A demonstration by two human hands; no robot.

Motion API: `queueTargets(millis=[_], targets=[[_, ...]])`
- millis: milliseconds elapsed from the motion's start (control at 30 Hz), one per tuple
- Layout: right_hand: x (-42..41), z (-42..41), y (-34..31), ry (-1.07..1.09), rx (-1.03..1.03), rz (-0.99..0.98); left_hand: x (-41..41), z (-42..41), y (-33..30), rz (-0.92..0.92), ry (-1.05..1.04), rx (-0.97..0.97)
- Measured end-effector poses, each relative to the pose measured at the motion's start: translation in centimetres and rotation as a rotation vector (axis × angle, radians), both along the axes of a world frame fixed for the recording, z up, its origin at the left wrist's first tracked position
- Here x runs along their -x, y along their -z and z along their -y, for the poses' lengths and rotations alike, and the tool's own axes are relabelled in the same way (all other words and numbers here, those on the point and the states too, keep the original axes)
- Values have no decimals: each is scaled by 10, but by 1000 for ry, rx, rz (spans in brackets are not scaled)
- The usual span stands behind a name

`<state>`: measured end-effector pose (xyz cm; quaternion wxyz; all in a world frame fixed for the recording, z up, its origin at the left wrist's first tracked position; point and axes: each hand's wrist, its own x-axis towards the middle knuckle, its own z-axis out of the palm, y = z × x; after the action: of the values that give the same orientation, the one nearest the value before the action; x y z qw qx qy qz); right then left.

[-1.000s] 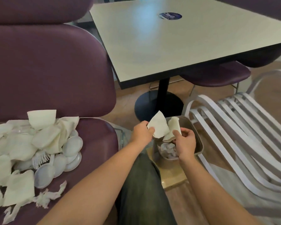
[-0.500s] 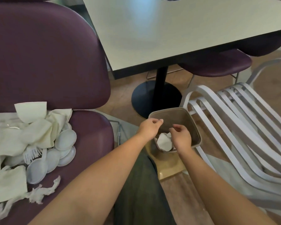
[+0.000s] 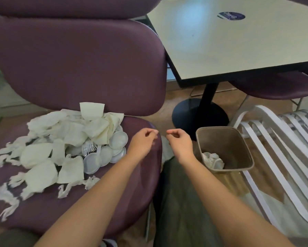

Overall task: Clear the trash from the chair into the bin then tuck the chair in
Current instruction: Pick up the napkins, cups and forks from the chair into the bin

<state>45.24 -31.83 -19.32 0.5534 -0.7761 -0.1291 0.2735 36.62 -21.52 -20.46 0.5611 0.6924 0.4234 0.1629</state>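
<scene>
A purple chair (image 3: 146, 179) carries a heap of trash (image 3: 64, 148) on its seat: crumpled white napkins, torn paper strips, several round plastic lids and a clear plastic fork. A brown bin (image 3: 238, 139) stands on the floor to the chair's right, with crumpled napkins (image 3: 213, 159) at its bottom. My left hand (image 3: 144, 141) hovers over the seat's right edge, fingers loosely curled and holding nothing. My right hand (image 3: 179, 140) hangs between the chair and the bin, also curled and with nothing in it.
A cream table (image 3: 238, 43) on a black pedestal base (image 3: 199, 114) stands behind the bin. A white slatted chair (image 3: 283, 148) lies to the right. Another purple chair (image 3: 278, 88) sits under the table's far side. My leg (image 3: 181, 202) is between chair and bin.
Both hands dropped the napkins into the bin and moved left from above it toward the chair seat. The view has swung left.
</scene>
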Motion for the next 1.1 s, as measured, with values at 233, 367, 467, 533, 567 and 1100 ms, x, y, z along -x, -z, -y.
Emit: queueTargets(millis=[233, 367, 467, 533, 567, 1100], targets=[[65, -36, 9, -163, 66, 12, 100, -31, 0, -115, -172, -72], [83, -48, 17, -242, 114, 43, 142, -39, 10, -305, -137, -315], [91, -57, 20, -295, 153, 88, 158, -43, 22, -467, -84, -464], [93, -65, 21, -310, 180, 128, 162, -45, 27, -578, -19, -551], [93, -68, 21, -314, 192, 146, 164, -46, 30, -624, 20, -591], [85, -136, 38, -412, 645, 300, 173, -63, 53, -640, 65, -921]])
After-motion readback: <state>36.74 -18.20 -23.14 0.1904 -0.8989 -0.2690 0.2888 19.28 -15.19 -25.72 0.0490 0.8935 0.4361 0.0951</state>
